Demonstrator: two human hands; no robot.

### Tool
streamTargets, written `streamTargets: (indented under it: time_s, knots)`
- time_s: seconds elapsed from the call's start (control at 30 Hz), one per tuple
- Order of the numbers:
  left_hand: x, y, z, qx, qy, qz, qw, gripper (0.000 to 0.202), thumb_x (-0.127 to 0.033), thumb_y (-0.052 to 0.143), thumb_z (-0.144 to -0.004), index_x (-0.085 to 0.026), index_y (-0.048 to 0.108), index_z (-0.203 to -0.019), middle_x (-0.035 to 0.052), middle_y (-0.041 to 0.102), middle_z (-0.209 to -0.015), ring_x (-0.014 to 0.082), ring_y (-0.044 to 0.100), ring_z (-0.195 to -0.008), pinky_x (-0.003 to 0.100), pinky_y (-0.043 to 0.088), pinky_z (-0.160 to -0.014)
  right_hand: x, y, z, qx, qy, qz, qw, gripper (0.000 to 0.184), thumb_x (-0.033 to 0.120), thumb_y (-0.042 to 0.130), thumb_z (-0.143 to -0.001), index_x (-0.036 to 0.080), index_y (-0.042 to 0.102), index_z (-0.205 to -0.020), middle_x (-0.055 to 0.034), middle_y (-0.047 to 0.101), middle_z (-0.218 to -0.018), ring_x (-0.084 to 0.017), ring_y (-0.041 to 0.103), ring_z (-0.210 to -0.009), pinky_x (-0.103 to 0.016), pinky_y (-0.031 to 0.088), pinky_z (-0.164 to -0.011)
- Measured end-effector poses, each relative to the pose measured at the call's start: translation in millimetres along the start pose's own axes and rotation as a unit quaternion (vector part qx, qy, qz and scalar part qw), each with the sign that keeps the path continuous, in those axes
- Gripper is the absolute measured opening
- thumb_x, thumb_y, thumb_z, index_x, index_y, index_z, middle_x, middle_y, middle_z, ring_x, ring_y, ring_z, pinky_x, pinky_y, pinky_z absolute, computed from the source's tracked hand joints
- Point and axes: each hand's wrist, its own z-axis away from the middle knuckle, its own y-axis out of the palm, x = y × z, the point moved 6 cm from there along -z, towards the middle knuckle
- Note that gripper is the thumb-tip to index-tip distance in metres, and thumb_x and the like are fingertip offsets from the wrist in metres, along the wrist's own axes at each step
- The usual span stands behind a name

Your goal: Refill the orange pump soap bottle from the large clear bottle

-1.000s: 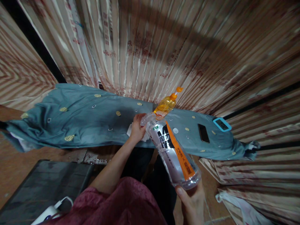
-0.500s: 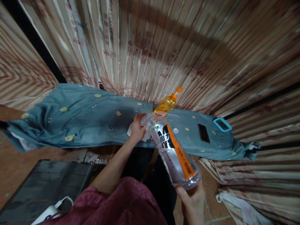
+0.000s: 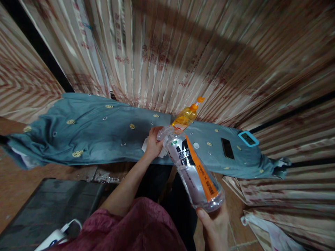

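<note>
My right hand grips the base of a large clear plastic bottle with a black and orange label, tilted with its neck pointing away from me. Around that neck my left hand is closed, with a white cloth or tissue under the fingers. The bottle hangs over the front edge of a table draped in a grey-blue cloth. Just behind the bottle's mouth stands a small orange-capped bottle of yellow liquid.
On the grey-blue cloth to the right lie a white bottle cap, a dark phone and a blue-framed device. Striped curtains hang behind. A dark surface with a white object is at lower left; a white bag lies lower right.
</note>
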Motion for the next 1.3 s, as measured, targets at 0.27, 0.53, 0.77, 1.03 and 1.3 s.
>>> streamTargets:
  time_s: [0.27, 0.53, 0.77, 1.03, 1.3]
  knots:
    - [1.9, 0.5, 0.4, -0.002, -0.004, -0.006, 1.0, 0.041, -0.051, 0.065, -0.085, -0.019, 0.068, -0.112, 0.0107, 0.068, -0.109, 0.0275, 0.065, -0.106, 0.043, 0.052, -0.096, -2.0, -1.9, -1.1, 0.006, -0.018, -0.012, 1.0, 0.088, 0.049, 0.089, -0.058, 0.014, 0.054, -0.132, -0.0113, 0.076, -0.107, -0.03, 0.071, -0.099, -0.037, 0.052, -0.087]
    - [1.2, -0.1, 0.5, -0.004, -0.006, -0.003, 1.0, 0.042, -0.052, 0.065, -0.085, -0.019, 0.068, -0.112, 0.0114, 0.068, -0.11, 0.0282, 0.064, -0.106, 0.044, 0.052, -0.096, 18.9, 10.5, 7.1, -0.003, 0.034, -0.037, 0.999, 0.1, 0.052, 0.091, -0.051, 0.014, 0.05, -0.134, -0.0105, 0.073, -0.108, -0.029, 0.069, -0.097, -0.036, 0.05, -0.089]
    - [0.8, 0.0, 0.4, -0.003, 0.0, -0.006, 1.0, 0.043, -0.051, 0.066, -0.085, -0.018, 0.068, -0.112, 0.0118, 0.068, -0.109, 0.0283, 0.064, -0.106, 0.044, 0.053, -0.096, 19.6, 9.4, 7.5, -0.006, 0.03, -0.02, 0.999, 0.099, 0.053, 0.09, -0.052, 0.014, 0.05, -0.134, -0.013, 0.072, -0.113, -0.031, 0.068, -0.102, -0.038, 0.049, -0.091]
    - [1.7, 0.4, 0.7, -0.005, 0.002, -0.004, 1.0, 0.042, -0.051, 0.066, -0.085, -0.019, 0.068, -0.111, 0.0109, 0.068, -0.109, 0.0278, 0.065, -0.106, 0.043, 0.052, -0.094, 9.3, 3.6, 3.0, -0.007, -0.002, -0.037, 0.999, 0.095, 0.048, 0.092, -0.052, 0.013, 0.054, -0.131, -0.0119, 0.077, -0.105, -0.029, 0.073, -0.092, -0.033, 0.054, -0.081]
    - [2.2, 0.9, 1.3, -0.009, 0.006, -0.007, 1.0, 0.042, -0.05, 0.066, -0.086, -0.018, 0.067, -0.112, 0.0111, 0.068, -0.11, 0.0278, 0.065, -0.105, 0.044, 0.053, -0.094, 14.5, 7.7, 6.6, -0.002, 0.024, -0.032, 0.999, 0.093, 0.052, 0.089, -0.054, 0.017, 0.051, -0.131, -0.0113, 0.071, -0.115, -0.029, 0.067, -0.103, -0.037, 0.048, -0.092]
